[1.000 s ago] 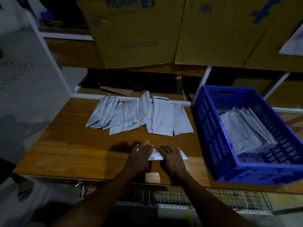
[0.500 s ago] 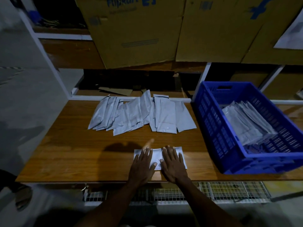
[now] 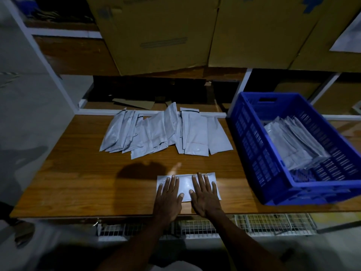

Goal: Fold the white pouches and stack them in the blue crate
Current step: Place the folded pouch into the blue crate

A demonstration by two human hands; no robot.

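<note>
A white pouch (image 3: 185, 184) lies flat near the front edge of the wooden table (image 3: 78, 182). My left hand (image 3: 168, 196) presses on its left part with straight, spread fingers. My right hand (image 3: 205, 194) presses on its right part the same way. Farther back on the table, several white pouches (image 3: 166, 132) lie fanned out in an overlapping row. At the right stands the blue crate (image 3: 252, 145), with several pouches (image 3: 293, 145) stacked inside it.
Large cardboard boxes (image 3: 166, 32) sit on the shelf above the table's back edge. A white shelf frame (image 3: 242, 89) runs behind the crate. Below the table's front edge a white wire grid (image 3: 254, 223) shows. Grey floor lies to the left.
The pouch under my hands now shows wider and flatter. Both hands have slid apart and spread over it, fingers straight. The camera has tilted a little.
</note>
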